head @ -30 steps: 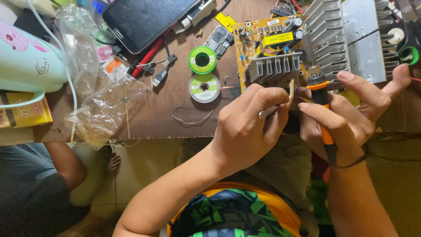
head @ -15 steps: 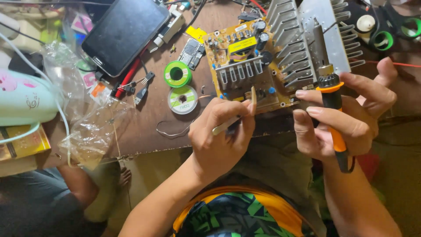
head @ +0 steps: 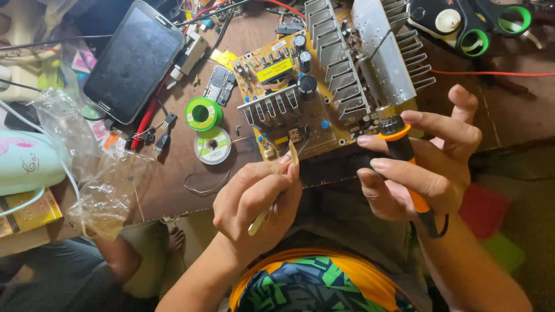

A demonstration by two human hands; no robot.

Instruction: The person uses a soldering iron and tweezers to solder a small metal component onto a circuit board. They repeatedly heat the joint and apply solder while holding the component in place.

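A yellow circuit board (head: 272, 75) with silver finned heat sinks (head: 370, 55) lies on the brown table (head: 167, 185). My left hand (head: 257, 202) pinches a thin pale stick (head: 274, 190) whose tip rests at the board's near edge. My right hand (head: 430, 162) grips a soldering iron (head: 402, 156) with a black and orange handle, its tip pointing at the board by the heat sinks.
Two solder spools (head: 203, 114), one green and one pale, lie left of the board. A dark phone (head: 134, 60), clear plastic bags (head: 98, 173), cables and a pale green device (head: 26, 162) crowd the left. Green-handled scissors (head: 480, 26) sit top right. Another person's leg shows below the table.
The view has shifted, so the board sits lower and nearer. My left hand has dropped back toward the table edge with the stick, and my right hand keeps the iron by the heat sinks.
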